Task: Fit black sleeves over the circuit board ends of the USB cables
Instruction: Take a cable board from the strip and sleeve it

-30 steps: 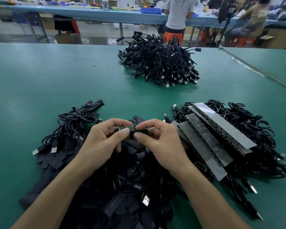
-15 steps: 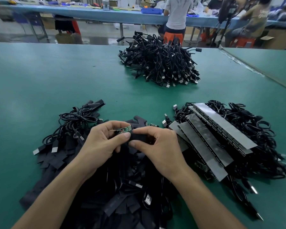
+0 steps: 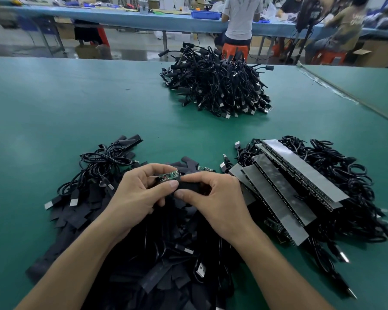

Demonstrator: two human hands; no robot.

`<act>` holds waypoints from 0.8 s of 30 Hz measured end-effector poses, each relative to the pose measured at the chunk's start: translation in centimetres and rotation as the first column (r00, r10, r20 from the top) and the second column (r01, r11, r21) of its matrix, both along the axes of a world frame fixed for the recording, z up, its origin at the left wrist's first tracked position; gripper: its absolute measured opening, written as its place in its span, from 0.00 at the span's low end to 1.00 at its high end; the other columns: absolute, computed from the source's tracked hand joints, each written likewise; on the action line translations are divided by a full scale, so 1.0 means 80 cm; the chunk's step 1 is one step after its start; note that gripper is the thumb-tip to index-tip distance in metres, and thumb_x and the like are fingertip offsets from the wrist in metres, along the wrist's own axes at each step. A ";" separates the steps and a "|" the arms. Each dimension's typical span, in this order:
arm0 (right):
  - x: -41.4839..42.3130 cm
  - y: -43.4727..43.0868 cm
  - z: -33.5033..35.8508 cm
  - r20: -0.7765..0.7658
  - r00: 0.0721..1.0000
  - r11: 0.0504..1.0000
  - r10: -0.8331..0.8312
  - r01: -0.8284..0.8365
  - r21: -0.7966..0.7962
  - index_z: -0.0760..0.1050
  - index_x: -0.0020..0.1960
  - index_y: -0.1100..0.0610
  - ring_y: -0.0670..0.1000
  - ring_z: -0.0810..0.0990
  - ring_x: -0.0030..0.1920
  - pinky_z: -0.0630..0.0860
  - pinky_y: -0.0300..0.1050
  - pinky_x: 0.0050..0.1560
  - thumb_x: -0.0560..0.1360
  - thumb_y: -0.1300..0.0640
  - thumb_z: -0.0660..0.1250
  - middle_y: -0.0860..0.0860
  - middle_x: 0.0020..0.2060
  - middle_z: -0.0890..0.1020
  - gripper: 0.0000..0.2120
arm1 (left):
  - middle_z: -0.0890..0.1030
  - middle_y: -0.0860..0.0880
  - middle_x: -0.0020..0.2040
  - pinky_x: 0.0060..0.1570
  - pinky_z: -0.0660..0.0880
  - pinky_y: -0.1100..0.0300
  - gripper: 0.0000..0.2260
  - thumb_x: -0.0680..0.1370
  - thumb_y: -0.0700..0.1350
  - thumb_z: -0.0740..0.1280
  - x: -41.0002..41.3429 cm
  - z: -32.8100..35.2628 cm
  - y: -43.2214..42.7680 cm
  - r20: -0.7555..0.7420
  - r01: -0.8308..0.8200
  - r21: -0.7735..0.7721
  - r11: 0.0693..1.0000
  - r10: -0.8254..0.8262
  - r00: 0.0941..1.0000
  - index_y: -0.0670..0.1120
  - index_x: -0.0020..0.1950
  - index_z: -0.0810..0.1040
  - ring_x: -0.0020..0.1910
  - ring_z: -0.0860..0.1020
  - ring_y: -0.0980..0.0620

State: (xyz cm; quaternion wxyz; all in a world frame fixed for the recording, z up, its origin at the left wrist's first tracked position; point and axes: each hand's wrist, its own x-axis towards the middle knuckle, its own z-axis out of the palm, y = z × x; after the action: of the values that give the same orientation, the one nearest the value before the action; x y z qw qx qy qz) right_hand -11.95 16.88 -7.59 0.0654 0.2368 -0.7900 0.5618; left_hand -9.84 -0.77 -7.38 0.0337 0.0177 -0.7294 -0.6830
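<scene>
Near bench edge: left hand [image 3: 141,193] pinches board [image 3: 169,175]; right hand [image 3: 213,198] pinches sleeve [image 3: 188,186]. Sleeving under way, board mostly bare. Next: slide sleeve fully over.

Fingers of the right hand [image 3: 215,198] cover most of the black sleeve [image 3: 188,186], and the thumb of the left hand [image 3: 139,195] hides part of the circuit board [image 3: 169,174], so how far the board sits inside cannot be told. The sleeve pile [image 3: 143,276] under both forearms runs off the bottom edge. The far workers [image 3: 240,16], perhaps three, are blurred, with their heads cut off.
</scene>
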 end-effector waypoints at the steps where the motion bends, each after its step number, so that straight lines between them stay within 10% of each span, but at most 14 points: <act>1: 0.000 0.000 0.001 -0.009 1.000 1.000 0.005 -0.005 0.003 0.83 0.51 0.44 0.36 0.82 0.44 0.74 0.27 0.45 0.68 0.55 0.78 0.33 0.42 0.84 0.14 | 0.77 0.46 0.29 0.21 0.64 0.68 0.08 0.75 0.38 0.72 0.000 0.000 0.000 0.001 -0.005 -0.001 1.000 0.005 1.000 0.48 0.53 0.81 0.24 0.71 0.57; 18: 0.002 -0.002 0.004 -0.053 0.998 1.000 -0.018 0.019 0.025 0.77 0.52 0.35 0.34 0.82 0.43 0.73 0.26 0.45 0.68 0.56 0.78 0.28 0.39 0.82 0.20 | 0.80 0.49 0.31 0.20 0.67 0.67 0.09 0.75 0.37 0.73 0.001 -0.001 0.000 -0.005 -0.004 -0.028 1.000 0.004 1.000 0.48 0.51 0.81 0.25 0.74 0.58; 24: 0.001 -0.001 -0.001 -0.004 1.000 0.999 -0.024 0.024 0.024 0.85 0.50 0.50 0.38 0.83 0.42 0.76 0.29 0.45 0.69 0.57 0.78 0.36 0.41 0.85 0.10 | 0.80 0.50 0.31 0.21 0.68 0.67 0.09 0.75 0.37 0.73 0.002 0.000 0.000 0.000 0.001 -0.036 0.999 -0.001 1.000 0.49 0.51 0.82 0.26 0.75 0.57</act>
State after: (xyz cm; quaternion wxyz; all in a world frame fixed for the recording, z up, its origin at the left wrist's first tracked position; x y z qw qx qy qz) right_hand -11.85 16.80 -7.68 0.0707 0.2292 -0.7994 0.5509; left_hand -9.72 -0.81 -7.40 0.0337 0.0166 -0.7415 -0.6699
